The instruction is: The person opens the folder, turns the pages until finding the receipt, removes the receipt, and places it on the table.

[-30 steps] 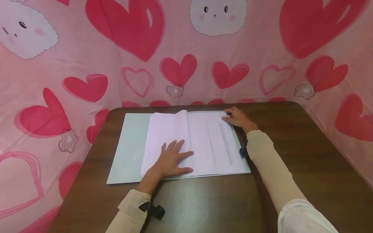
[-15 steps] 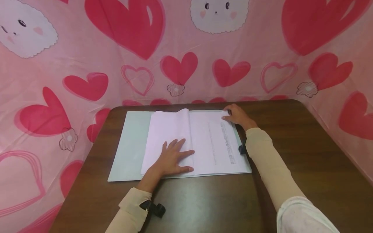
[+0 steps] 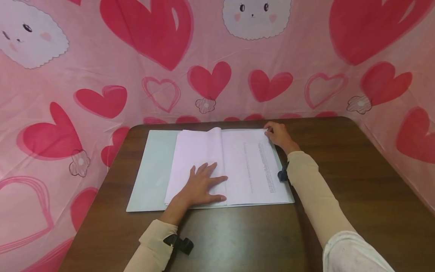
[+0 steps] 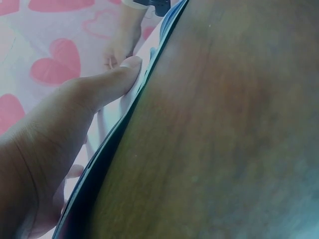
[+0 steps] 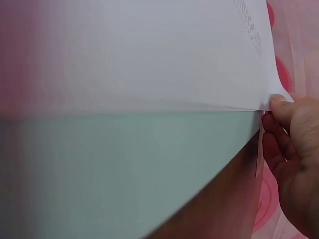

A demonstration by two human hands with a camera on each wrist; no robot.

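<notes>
A pale green folder (image 3: 147, 177) lies spread on the table with white paper sheets in it. My left hand (image 3: 200, 187) rests with spread fingers on the left-hand pages (image 3: 195, 147), its thumb and forefinger at the fold. At the far right corner, my right hand (image 3: 280, 136) pinches the corner of the printed right-hand page (image 3: 238, 162). In the right wrist view, thumb and forefinger hold that page (image 5: 174, 59), its edge raised off the folder cover beneath. The left wrist view shows the left thumb (image 4: 119, 79) along the near edge of the sheets.
The brown wooden table (image 3: 353, 170) extends around the folder, with its rounded far edge close behind. A pink cloth with red hearts (image 3: 268, 85) hangs behind and at both sides. Black wrist cameras sit on both beige sleeves (image 3: 309, 181).
My right thumb and forefinger, apart earlier, have come together on the page corner, the hand shifting slightly right. My left hand stays in place on the pages.
</notes>
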